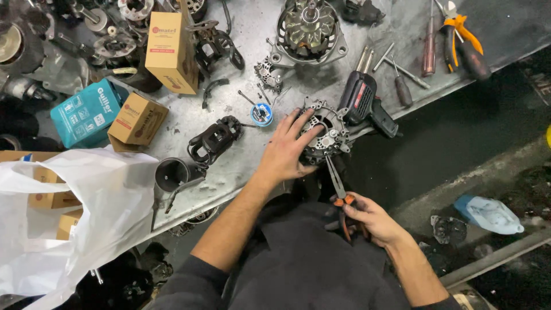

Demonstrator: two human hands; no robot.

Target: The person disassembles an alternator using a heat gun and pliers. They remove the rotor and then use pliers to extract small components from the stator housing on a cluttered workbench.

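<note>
left hand (285,150) grip spread flat on metal housing (325,133) | right hand (370,217) grip clamped on pliers (338,192), tips touching housing | soldering gun (363,103) just beyond, on desk (241,120)

Single head-worn view, steep downward look — close over the workbench (241,115) edge

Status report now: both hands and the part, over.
Left hand flat on metal alternator plate. Right hand holds orange-handled pliers, tips at plate's edge. Soldering gun lies close beside.

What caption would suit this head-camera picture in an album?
Left hand steadies a round metal housing on a cluttered workbench while the right hand works needle-nose pliers into it.
</note>
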